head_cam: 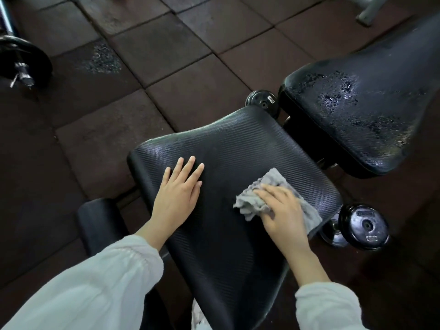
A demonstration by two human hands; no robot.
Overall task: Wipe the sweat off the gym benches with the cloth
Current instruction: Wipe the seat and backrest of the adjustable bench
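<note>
A black ribbed bench seat pad point(250, 144) fills the middle of the view. My left hand point(177, 194) lies flat on its left part, fingers straight and spread. My right hand point(283, 210) presses a crumpled grey cloth point(252, 201) onto the pad's right side, fingers fairly straight over it. The cloth sticks out in front of and behind the hand. A second black pad point(357, 110), worn and flecked with wet patches, stretches away at the upper right.
A black dumbbell point(364, 225) lies on the floor to the right of the seat, another point(262, 101) behind it. A barbell with plates point(21, 60) sits at the upper left. A black roller pad point(100, 225) stands at the lower left. Dark rubber floor tiles point(154, 51) surround everything.
</note>
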